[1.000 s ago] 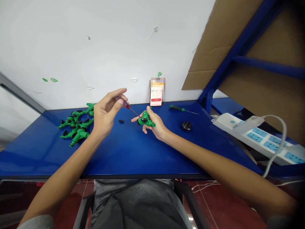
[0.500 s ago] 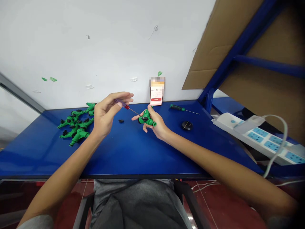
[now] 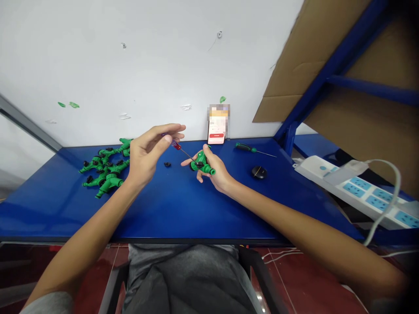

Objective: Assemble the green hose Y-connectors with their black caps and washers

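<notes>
My left hand (image 3: 149, 152) is closed around the handle of a screwdriver (image 3: 176, 145) with a clear purple and red grip. Its thin shaft slants down to the right, and the tip meets a black knob on a green hose splitter (image 3: 207, 168). That splitter rests in my right hand (image 3: 216, 168), the thumb over its top and the fingers spread beneath. A small black knob (image 3: 167, 164) lies on the blue table between my hands.
Several green hose splitters (image 3: 109, 181) are piled at the left. A second screwdriver (image 3: 246, 148), green and black, lies behind a round black object (image 3: 259, 172). A phone (image 3: 216, 131) leans on the wall. At the right sits a white power strip (image 3: 356, 189) with a cable.
Both hands keep nearly the same pose, the screwdriver still on the splitter. The left thumb has shifted slightly on the handle. The whole view has moved a little.
</notes>
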The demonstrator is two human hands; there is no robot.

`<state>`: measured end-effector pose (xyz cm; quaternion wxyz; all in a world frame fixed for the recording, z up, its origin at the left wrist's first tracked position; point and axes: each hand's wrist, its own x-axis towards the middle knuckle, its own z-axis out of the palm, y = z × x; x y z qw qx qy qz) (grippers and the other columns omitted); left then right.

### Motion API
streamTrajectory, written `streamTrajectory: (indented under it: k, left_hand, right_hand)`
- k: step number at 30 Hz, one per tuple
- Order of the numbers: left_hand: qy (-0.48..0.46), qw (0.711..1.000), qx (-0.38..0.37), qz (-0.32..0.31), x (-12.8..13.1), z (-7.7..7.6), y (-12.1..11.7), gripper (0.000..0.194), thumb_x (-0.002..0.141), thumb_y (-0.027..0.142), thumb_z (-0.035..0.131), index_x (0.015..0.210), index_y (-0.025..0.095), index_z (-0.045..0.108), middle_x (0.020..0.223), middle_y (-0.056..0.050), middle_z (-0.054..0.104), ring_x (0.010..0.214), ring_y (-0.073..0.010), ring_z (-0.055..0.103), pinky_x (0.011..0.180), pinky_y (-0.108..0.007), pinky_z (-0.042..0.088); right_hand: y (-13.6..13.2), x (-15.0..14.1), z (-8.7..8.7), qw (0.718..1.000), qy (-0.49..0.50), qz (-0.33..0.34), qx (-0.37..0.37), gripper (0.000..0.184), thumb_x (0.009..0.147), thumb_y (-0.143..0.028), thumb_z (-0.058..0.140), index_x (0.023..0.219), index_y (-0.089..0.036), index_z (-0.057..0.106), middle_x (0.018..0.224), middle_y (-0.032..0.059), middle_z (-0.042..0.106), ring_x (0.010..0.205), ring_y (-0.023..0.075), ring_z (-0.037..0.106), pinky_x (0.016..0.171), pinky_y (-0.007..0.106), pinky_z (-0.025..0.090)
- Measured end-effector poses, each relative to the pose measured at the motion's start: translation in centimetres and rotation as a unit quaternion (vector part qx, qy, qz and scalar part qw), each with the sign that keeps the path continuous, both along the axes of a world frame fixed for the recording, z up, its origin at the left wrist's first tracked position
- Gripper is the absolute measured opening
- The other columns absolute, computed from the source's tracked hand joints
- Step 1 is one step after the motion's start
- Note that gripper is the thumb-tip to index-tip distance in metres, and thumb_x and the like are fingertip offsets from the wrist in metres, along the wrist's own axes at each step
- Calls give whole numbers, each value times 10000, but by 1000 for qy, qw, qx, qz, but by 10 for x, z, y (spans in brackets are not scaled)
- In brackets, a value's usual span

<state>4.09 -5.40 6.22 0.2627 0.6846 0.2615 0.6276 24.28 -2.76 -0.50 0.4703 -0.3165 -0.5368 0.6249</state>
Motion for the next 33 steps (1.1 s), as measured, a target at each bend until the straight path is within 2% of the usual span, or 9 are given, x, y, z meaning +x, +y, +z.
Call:
streamTrajectory:
  k: [4,6,11,13,17,23,28,30,33]
  left_hand:
    - [-5,998,45,52,0,-3,3,185,934,434,835,1075,317,857,1050,-47,786,1008,-228,751,905,-412,653]
    - [-9,998,44,47,-2,-3,4,234,916,416,856,1127,316,848,1010,-41,781,987,-220,750,920,-413,652]
    - [-6,1000,-1,-28,-1,-2,2,338,960,477,791,1215,257,814,1159,-95,795,1045,-259,769,973,-463,653]
    - [-9,1000,8,-15,0,-4,2,314,958,480,790,1187,268,822,1179,-91,789,1058,-262,765,954,-456,657]
    - [-25,998,37,35,1,-8,5,260,926,427,841,1157,309,833,1059,-51,785,999,-222,750,920,-413,652]
    - [4,1000,5,-15,1,-3,-1,321,982,460,761,1232,260,793,1225,-100,778,1094,-269,757,962,-445,653]
    - [-4,998,45,54,3,-5,2,259,929,446,836,1143,299,835,1095,-64,768,1028,-221,742,898,-389,665]
    - [-8,998,40,45,2,-5,1,318,923,466,840,1185,286,824,1058,-64,774,995,-218,756,914,-400,671]
    - [5,1000,18,1,2,-3,-2,410,945,523,798,1244,241,796,1154,-104,789,1034,-258,778,953,-447,676]
  right_hand:
    - [-1,0,0,1000,-6,-4,1,594,1013,-802,448,868,-238,563,1056,141,849,374,98,406,358,294,388]
    - [0,1,-1,1000,-5,-5,2,602,1013,-808,440,867,-236,564,1062,141,848,374,97,410,357,292,385]
    - [2,1,-2,1000,2,1,-2,631,1004,-833,419,870,-234,570,1085,144,847,363,89,399,361,293,395]
    - [1,1,-2,1000,7,2,-5,630,1001,-836,420,870,-237,566,1089,143,847,361,87,374,369,296,413]
    - [0,1,-1,1000,13,0,-9,614,1004,-824,435,868,-237,555,1088,144,847,365,83,355,376,293,424]
    - [-1,0,0,1000,11,1,-10,611,1016,-816,414,870,-239,556,1094,137,847,366,80,344,377,293,426]
    - [-1,0,0,1000,11,5,-4,612,1006,-821,433,869,-239,564,1077,140,848,361,87,377,360,295,403]
    - [-1,0,0,1000,9,6,-9,613,998,-825,448,865,-238,561,1066,143,849,360,91,393,359,295,407]
    - [0,0,-1,1000,7,2,-16,610,994,-825,459,864,-237,558,1070,146,849,364,94,404,356,292,412]
